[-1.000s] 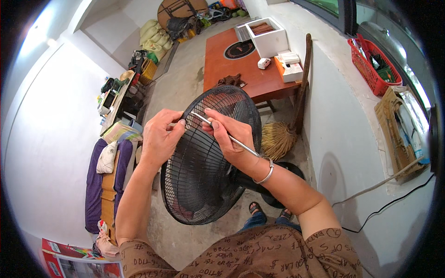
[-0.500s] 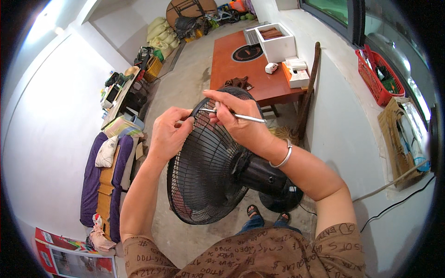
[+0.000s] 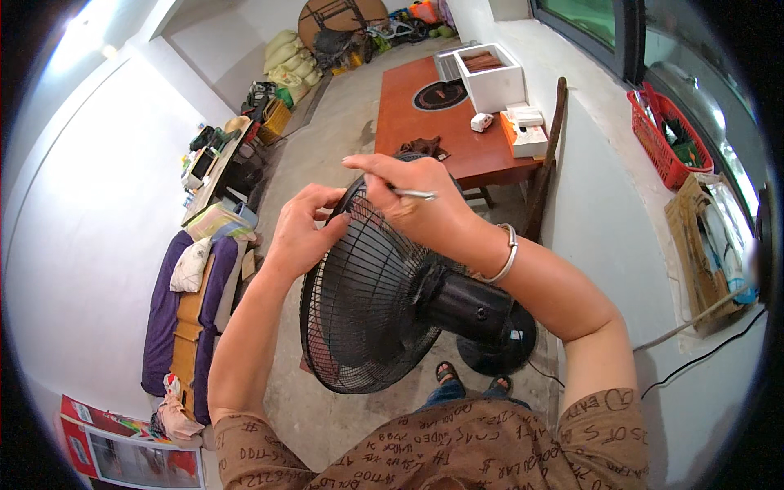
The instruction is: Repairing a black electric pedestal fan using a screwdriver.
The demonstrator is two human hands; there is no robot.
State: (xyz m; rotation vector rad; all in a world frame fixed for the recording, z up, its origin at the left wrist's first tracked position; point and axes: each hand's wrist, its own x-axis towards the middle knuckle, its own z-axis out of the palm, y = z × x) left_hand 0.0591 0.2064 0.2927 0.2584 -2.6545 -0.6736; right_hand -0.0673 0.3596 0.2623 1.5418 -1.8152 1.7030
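A black electric fan [image 3: 371,302] stands before me, its wire guard turned to the left and its motor housing to the right. At the top of the guard's rim, my left hand [image 3: 309,233] grips the edge between thumb and bent fingers. My right hand [image 3: 416,194], with a silver bangle [image 3: 508,253] on its wrist, is closed round a thin silver rod-shaped tool [image 3: 415,193]. The tool's back end sticks out to the right; its tip is hidden behind my fingers by the rim. My right index finger stretches left over the rim.
Beyond the fan is a red-brown table [image 3: 400,106] with a white foam box [image 3: 494,77] and a tissue box [image 3: 524,135]. A wooden pole [image 3: 549,163] leans at the right wall. A red basket [image 3: 665,139] sits on the ledge; a purple-covered seat [image 3: 167,318] stands left.
My right hand has moved a little left and tilted, so less of the silver tool shows. My left thumb and fingers have spread slightly on the rim. The fan has shifted slightly in view.
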